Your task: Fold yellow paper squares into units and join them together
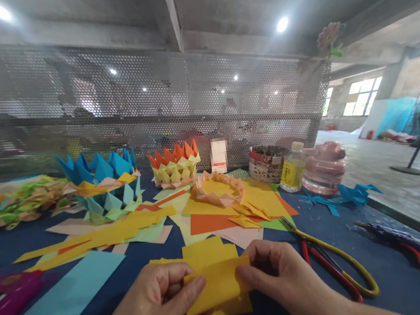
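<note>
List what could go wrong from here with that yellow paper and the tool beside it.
The yellow paper is pinched between the left hand and right hand; uneven tension might crease it crookedly.
Other yellow pieces lie right beneath it, so they could be shifted or mixed up.
The scissors lie close beside the right forearm, which might bump their handles.

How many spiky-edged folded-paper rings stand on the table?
3: the blue-topped ring at left, the orange-topped ring right of it, and the low peach ring farther right. More may be hidden.
</note>
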{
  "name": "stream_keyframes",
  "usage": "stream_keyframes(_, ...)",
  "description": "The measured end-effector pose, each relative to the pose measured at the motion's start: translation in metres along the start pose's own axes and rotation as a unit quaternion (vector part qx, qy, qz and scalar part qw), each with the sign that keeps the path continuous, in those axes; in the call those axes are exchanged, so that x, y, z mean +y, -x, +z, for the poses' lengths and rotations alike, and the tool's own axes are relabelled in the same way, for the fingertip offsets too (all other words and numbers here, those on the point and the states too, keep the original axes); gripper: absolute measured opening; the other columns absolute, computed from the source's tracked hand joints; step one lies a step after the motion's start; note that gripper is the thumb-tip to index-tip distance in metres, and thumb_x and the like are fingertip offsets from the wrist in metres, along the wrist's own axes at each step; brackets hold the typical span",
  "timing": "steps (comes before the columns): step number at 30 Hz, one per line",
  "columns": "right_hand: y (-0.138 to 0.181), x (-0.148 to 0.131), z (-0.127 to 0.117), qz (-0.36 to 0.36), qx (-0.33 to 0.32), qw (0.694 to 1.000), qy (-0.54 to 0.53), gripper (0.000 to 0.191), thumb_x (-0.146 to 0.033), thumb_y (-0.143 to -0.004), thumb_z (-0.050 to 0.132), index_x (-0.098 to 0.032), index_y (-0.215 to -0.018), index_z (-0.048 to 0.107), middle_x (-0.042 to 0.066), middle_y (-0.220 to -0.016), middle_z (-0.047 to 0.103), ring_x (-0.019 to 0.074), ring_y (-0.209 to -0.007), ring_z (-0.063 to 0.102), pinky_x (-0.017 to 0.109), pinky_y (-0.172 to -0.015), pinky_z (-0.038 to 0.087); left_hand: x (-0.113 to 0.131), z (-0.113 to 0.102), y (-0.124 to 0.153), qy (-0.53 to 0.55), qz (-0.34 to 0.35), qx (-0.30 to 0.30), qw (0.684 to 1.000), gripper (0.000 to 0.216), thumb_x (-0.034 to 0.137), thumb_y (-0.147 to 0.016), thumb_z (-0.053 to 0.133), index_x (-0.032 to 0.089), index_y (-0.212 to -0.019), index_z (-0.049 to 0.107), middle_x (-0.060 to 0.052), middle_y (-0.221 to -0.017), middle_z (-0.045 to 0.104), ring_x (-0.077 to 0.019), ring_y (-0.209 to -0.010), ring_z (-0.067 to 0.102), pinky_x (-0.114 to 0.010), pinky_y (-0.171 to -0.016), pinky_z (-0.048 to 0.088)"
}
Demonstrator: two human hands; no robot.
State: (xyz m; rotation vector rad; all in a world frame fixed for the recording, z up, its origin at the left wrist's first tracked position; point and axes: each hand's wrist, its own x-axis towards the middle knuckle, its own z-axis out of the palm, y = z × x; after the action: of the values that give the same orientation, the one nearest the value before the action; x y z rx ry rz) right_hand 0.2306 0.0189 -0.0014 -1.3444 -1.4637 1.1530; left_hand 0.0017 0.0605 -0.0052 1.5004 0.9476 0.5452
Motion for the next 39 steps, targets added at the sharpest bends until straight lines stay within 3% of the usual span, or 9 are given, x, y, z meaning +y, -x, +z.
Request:
stream_keyframes(4, 0.000, 0.001, 0.000, -0.007, -0.001, 1.000, 0.004, 0.036, -0.049, -0.081, 0.076, -0.018, -0.075, 0.059, -0.002, -0.070, 0.057, 0.0124, -0.066, 0.047, 0.024, -0.060, 0.035, -0.004, -0.002, -0.003, -0.003, -0.005, -0.004, 1.000, 0.046, 0.065, -0.073, 0.079, 0.021, -0.080, 0.070, -0.001, -0.083, 0.077, -0.0183, -0.078, 0.074, -0.020, -0.062, 0.053)
stream_keyframes(13, 0.004, -0.004, 0.001, -0.057, 0.032, 0.996, 0.060, 0.026, -0.041, -0.085, 0.069, -0.019, -0.074, 0.062, -0.001, -0.069, 0.059, 0.0137, -0.067, 0.049, 0.024, -0.060, 0.040, -0.006, -0.001, -0.003, 0.012, -0.014, -0.020, 1.000, 0.045, 0.061, -0.070, 0.081, 0.020, -0.083, 0.069, -0.002, -0.076, 0.075, -0.0144, -0.065, 0.067, -0.023, -0.061, 0.050)
stream_keyframes(18, 0.010, -0.006, 0.005, -0.101, 0.043, 0.988, 0.108, 0.022, -0.037, -0.087, 0.065, -0.019, -0.074, 0.067, 0.000, -0.070, 0.064, 0.0145, -0.067, 0.054, 0.025, -0.063, 0.044, -0.010, 0.004, -0.005, 0.000, -0.023, -0.031, 0.999, 0.037, 0.049, -0.067, 0.082, 0.021, -0.087, 0.068, 0.002, -0.068, 0.070, -0.0104, -0.056, 0.058, -0.020, -0.053, 0.043)
stream_keyframes(22, 0.012, -0.005, 0.007, -0.127, 0.040, 0.983, 0.128, 0.021, -0.035, -0.088, 0.063, -0.020, -0.074, 0.069, 0.000, -0.069, 0.066, 0.0140, -0.065, 0.057, 0.024, -0.062, 0.046, -0.010, 0.005, -0.005, -0.023, -0.011, -0.040, 0.999, 0.026, 0.043, -0.071, 0.076, 0.018, -0.072, 0.067, 0.003, -0.060, 0.063, -0.0074, -0.051, 0.051, -0.018, -0.051, 0.037)
stream_keyframes(27, 0.012, -0.005, 0.007, -0.130, 0.035, 0.983, 0.122, 0.020, -0.034, -0.089, 0.064, -0.020, -0.076, 0.069, 0.000, -0.070, 0.067, 0.0142, -0.066, 0.058, 0.023, -0.063, 0.047, -0.004, 0.005, -0.003, -0.033, -0.009, -0.046, 0.998, 0.035, 0.052, -0.074, 0.075, 0.019, -0.064, 0.068, 0.003, -0.058, 0.063, -0.0075, -0.048, 0.050, -0.020, -0.053, 0.042)
stream_keyframes(33, 0.010, -0.003, 0.012, -0.077, -0.026, 0.997, 0.012, 0.011, -0.030, -0.085, 0.070, -0.021, -0.088, 0.064, 0.000, -0.083, 0.071, 0.0150, -0.075, 0.063, 0.024, -0.070, 0.049, -0.011, 0.002, -0.004, -0.038, -0.011, -0.042, 0.998, 0.042, 0.060, -0.075, 0.075, 0.020, -0.067, 0.067, 0.002, -0.059, 0.065, -0.0092, -0.050, 0.055, -0.020, -0.052, 0.044)
stream_keyframes(39, 0.009, 0.002, 0.018, -0.052, -0.093, 0.987, -0.117, 0.026, -0.024, -0.083, 0.080, -0.021, -0.100, 0.062, 0.001, -0.100, 0.075, 0.0146, -0.089, 0.068, 0.023, -0.081, 0.050, -0.010, 0.002, -0.004, -0.046, -0.011, -0.061, 0.997, 0.038, 0.056, -0.075, 0.073, 0.020, -0.068, 0.064, 0.003, -0.058, 0.060, -0.0092, -0.051, 0.051, -0.021, -0.053, 0.041)
